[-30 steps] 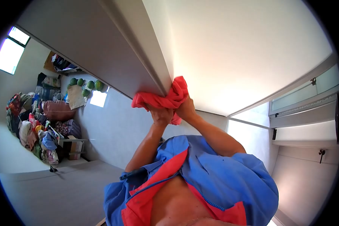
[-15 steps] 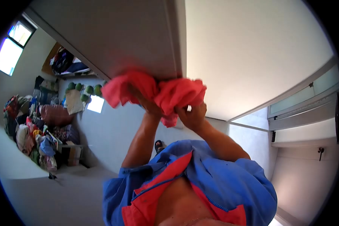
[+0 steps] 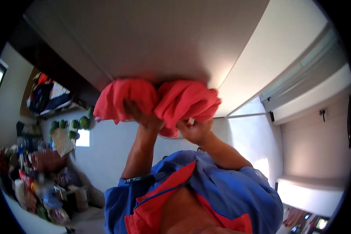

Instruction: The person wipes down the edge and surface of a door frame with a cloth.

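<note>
A bunched red cloth [image 3: 185, 103] lies up against a smooth greyish-brown panel [image 3: 163, 39], forming two rounded folds. My left hand [image 3: 144, 117] is closed on the left fold, its fingertips partly sunk in the fabric. From below the right fold, my right hand [image 3: 198, 131] grips the same cloth with fingers curled in. Whether this is one cloth or two is hard to tell. The cloth's upper edge touches or nearly touches the panel.
Clothes and bags are piled [image 3: 46, 183] at the lower left. Above them, green round fruits [image 3: 80, 123] lie near a sheet of cardboard [image 3: 62, 141]. An open shelf [image 3: 52, 95] holds folded fabrics. A pale panel [image 3: 277, 50] and a door with a hook [image 3: 322, 113] stand on the right.
My view has turned, so the brown panel now spans more of the top. Both hands still hold the cloth, which has shifted along the panel, away from its pale right-hand edge.
</note>
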A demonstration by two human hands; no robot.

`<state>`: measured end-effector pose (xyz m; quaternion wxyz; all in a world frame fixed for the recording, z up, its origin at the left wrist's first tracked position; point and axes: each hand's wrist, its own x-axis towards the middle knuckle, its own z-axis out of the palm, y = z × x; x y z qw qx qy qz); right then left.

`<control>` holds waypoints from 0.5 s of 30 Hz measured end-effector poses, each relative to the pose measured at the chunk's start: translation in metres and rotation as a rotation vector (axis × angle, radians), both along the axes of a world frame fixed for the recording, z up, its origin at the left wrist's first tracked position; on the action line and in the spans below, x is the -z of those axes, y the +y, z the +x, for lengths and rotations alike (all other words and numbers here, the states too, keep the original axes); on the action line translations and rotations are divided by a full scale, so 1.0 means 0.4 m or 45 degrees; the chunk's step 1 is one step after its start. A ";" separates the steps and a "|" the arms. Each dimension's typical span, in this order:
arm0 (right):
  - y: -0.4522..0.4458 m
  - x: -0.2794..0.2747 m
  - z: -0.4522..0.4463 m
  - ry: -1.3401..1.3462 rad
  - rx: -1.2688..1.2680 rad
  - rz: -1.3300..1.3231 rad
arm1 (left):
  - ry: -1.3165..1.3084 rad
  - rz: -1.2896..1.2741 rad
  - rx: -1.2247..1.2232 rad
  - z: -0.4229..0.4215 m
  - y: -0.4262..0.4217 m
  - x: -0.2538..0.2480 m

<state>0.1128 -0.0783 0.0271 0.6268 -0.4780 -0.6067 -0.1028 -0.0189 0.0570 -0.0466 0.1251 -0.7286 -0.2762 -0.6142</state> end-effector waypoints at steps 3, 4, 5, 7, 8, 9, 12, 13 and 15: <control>0.012 0.037 -0.036 -0.153 0.119 -0.018 | 0.040 0.118 0.056 -0.050 -0.016 -0.032; 0.012 0.045 -0.052 -0.227 0.170 -0.051 | 0.182 0.135 -0.033 -0.069 -0.025 -0.065; 0.023 0.042 -0.062 -0.211 0.245 0.010 | 0.193 0.126 0.008 -0.072 0.005 -0.041; 0.029 -0.016 -0.060 -0.274 0.262 0.017 | -0.137 0.285 -0.284 -0.074 0.077 0.006; 0.035 -0.035 -0.062 -0.352 0.246 0.044 | -0.130 0.282 -0.258 -0.107 0.088 0.007; 0.044 -0.036 -0.072 -0.345 0.266 0.037 | -0.099 0.116 -0.111 -0.150 0.080 -0.035; 0.071 -0.023 -0.105 -0.221 0.210 0.104 | 0.185 -0.480 0.818 -0.208 0.082 -0.114; 0.074 -0.001 -0.106 -0.330 0.304 0.077 | 0.138 -0.539 0.804 -0.211 0.090 -0.079; 0.080 0.039 -0.110 -0.446 0.390 0.052 | 0.056 -0.515 0.754 -0.207 0.119 0.034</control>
